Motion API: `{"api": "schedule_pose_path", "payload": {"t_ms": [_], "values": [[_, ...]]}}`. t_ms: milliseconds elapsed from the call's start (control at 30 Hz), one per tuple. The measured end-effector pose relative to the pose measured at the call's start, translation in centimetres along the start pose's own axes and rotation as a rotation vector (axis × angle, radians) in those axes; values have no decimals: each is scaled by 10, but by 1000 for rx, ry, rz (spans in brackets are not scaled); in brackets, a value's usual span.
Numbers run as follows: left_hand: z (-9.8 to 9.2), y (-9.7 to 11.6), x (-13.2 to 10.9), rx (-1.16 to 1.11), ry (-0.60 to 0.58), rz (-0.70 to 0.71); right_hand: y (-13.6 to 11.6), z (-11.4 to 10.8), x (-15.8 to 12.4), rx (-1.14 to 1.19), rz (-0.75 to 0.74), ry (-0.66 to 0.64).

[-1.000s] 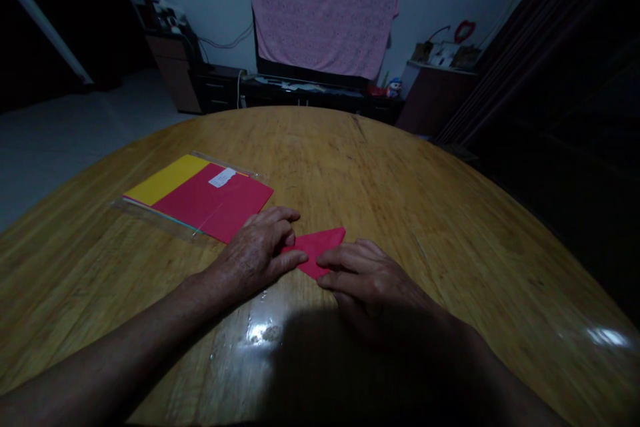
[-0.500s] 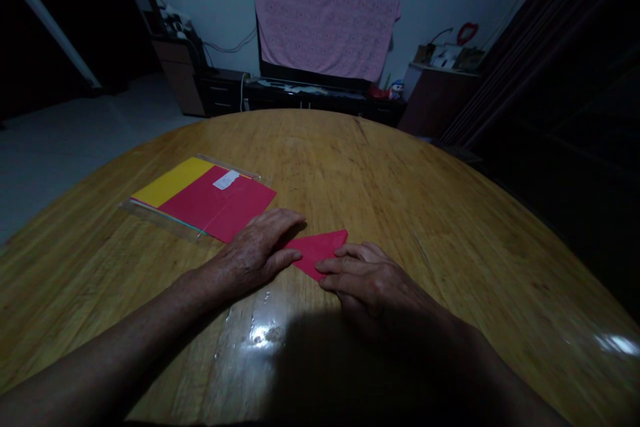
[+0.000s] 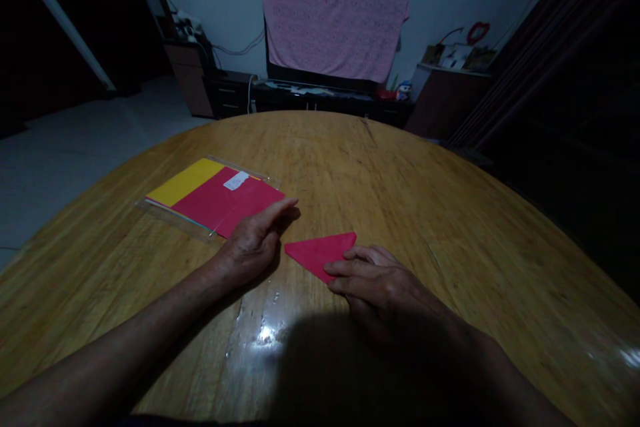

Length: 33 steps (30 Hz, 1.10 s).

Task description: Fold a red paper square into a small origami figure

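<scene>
A small sheet of pinkish-red paper (image 3: 316,251), folded into a triangle-like shape, lies on the wooden table. My right hand (image 3: 377,280) holds its right side, the fingertips pressing on top; the thumb is hidden from view. To the left of the paper and apart from it is my left hand (image 3: 254,240), resting on its side, with fingers stretched out and nothing in them. Its fingers lie beside the near right corner of a clear plastic packet of coloured paper (image 3: 200,181), which shows yellow and red sheets and a white label, and the hand covers part of that corner.
The round wooden table (image 3: 450,227) reaches out to a curved far edge. Beyond it stand a low dark cabinet (image 3: 233,97) and a screen draped with a pink cloth (image 3: 335,30). A side cabinet (image 3: 445,100) with small items is at the right, near a dark curtain.
My left hand has let go of the folded paper's left end and moved left, turning onto its side. My right hand stays on the paper. The view has shifted slightly.
</scene>
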<state>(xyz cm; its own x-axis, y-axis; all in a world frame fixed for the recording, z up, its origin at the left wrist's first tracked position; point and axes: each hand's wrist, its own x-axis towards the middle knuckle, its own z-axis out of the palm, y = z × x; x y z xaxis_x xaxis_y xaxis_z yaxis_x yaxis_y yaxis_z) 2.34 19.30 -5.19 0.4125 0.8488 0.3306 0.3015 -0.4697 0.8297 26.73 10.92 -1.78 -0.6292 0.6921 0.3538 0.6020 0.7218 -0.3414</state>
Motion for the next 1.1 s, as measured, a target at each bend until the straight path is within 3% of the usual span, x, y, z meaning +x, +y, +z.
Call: {"api": "schedule_pose_path", "payload": {"t_ms": [67,167,433,833,1100], "values": [[0,0,0,-33,36,-45,-1,-1,0,-5,4,3],[0,8,-1,62,-16,-92,-1,-1,0,-6,-2,-8],[10,25,-6,522,-156,55,3,2,0,-1,-15,-27],[20,30,-6,580,-165,35,1,3,1,24,-2,-44],[13,26,-4,530,-179,54,1,5,0,-8,12,-63]]}}
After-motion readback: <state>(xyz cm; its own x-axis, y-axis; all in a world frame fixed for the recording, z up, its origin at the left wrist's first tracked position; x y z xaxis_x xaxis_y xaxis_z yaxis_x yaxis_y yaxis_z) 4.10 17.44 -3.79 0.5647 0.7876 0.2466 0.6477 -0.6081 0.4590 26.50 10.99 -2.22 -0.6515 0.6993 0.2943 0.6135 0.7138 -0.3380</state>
